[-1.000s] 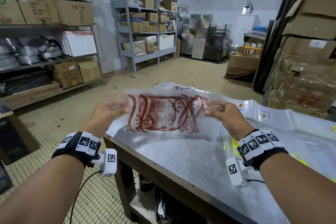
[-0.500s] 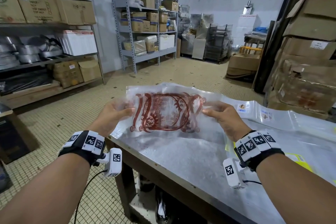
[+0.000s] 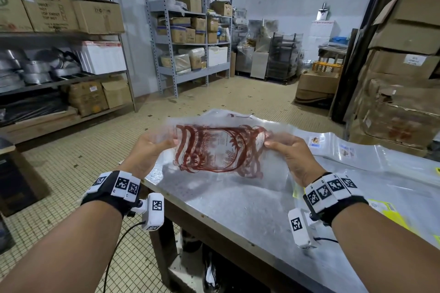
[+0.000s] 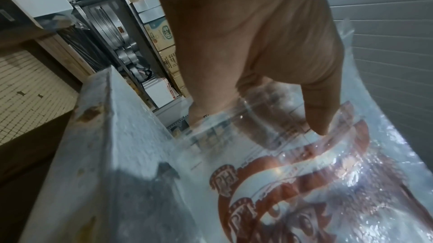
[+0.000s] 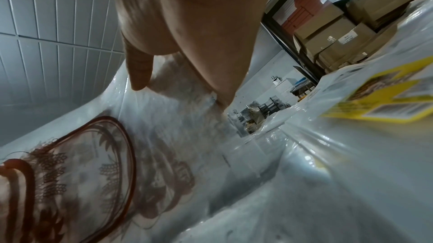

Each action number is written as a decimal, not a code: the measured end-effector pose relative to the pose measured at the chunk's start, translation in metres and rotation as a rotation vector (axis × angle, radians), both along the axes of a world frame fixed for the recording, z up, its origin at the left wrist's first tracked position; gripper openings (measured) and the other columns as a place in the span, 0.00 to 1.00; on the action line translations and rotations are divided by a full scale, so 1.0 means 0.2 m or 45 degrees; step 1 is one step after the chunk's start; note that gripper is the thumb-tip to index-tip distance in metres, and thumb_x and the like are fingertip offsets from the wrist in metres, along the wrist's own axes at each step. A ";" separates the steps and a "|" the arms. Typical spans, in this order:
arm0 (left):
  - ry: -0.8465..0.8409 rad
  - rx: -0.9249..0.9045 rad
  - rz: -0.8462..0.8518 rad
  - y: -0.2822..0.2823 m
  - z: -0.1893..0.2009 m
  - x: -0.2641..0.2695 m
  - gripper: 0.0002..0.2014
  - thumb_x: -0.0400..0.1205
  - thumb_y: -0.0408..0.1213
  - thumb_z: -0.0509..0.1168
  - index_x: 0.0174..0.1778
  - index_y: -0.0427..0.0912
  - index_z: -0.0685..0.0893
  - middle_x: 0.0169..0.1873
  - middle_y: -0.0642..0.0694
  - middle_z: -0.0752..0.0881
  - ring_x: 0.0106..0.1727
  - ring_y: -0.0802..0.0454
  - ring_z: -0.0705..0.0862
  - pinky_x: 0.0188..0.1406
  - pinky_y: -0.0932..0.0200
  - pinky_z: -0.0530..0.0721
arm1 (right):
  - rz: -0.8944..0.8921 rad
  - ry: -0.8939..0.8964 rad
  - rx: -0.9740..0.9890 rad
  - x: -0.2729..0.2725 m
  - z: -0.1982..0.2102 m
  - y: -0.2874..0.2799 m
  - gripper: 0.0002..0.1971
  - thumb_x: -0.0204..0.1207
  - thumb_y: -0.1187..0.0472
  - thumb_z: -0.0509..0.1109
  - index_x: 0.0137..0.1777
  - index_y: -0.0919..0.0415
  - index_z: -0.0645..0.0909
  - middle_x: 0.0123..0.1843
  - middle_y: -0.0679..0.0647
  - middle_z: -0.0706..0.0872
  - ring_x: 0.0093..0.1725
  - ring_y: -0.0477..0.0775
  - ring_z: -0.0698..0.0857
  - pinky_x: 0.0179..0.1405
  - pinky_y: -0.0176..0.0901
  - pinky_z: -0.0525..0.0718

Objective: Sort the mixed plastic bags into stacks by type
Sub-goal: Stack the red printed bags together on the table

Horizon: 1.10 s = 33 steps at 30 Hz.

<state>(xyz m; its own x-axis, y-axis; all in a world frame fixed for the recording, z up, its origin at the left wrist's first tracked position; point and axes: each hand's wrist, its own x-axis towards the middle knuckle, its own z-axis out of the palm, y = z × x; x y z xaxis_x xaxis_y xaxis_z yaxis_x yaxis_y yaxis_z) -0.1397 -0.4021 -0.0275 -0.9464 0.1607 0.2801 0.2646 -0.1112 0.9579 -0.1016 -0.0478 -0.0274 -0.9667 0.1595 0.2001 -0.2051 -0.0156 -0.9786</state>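
Observation:
A clear plastic bag with a dark red ornate print (image 3: 220,150) is stretched in the air above the near left corner of the metal table (image 3: 238,211). My left hand (image 3: 158,144) pinches its left edge and my right hand (image 3: 277,143) pinches its right edge. In the left wrist view the thumb (image 4: 321,110) presses on the red-print bag (image 4: 293,182), with the fingers behind the film. The right wrist view has the thumb (image 5: 140,69) on the same bag (image 5: 93,163). More clear bags lie flat on the table beyond, one with a red print (image 3: 238,115).
Clear bags with small picture labels (image 3: 345,150) cover the table's right side, and yellow-labelled bags (image 3: 381,207) lie near my right wrist. Metal shelving with cartons (image 3: 190,31) lines the left and back. Stacked cardboard boxes (image 3: 400,102) stand at the right. Tiled floor lies left of the table.
Both hands have carried the red-print bag a little toward the right and farther over the table, keeping hold of its two edges. The bag still hangs stretched between them.

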 end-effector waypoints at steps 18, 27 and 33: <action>0.017 -0.089 0.028 0.02 0.03 -0.05 0.19 0.70 0.33 0.83 0.55 0.34 0.90 0.53 0.40 0.93 0.58 0.47 0.91 0.67 0.45 0.83 | 0.022 0.023 -0.044 0.03 -0.02 0.02 0.24 0.55 0.55 0.91 0.51 0.63 0.92 0.53 0.64 0.93 0.61 0.70 0.89 0.72 0.70 0.80; 0.025 -0.115 0.026 -0.01 0.04 -0.03 0.27 0.65 0.39 0.86 0.56 0.32 0.88 0.56 0.35 0.91 0.63 0.38 0.89 0.70 0.36 0.81 | 0.023 0.024 0.018 0.02 0.00 0.01 0.13 0.70 0.64 0.84 0.53 0.63 0.89 0.50 0.57 0.94 0.59 0.58 0.89 0.72 0.58 0.82; 0.005 -0.104 0.013 0.02 0.04 0.00 0.26 0.65 0.39 0.85 0.57 0.34 0.88 0.56 0.36 0.92 0.63 0.39 0.89 0.74 0.32 0.78 | 0.007 -0.015 0.009 0.01 -0.02 0.01 0.23 0.68 0.61 0.86 0.62 0.61 0.86 0.55 0.59 0.93 0.60 0.56 0.90 0.72 0.59 0.81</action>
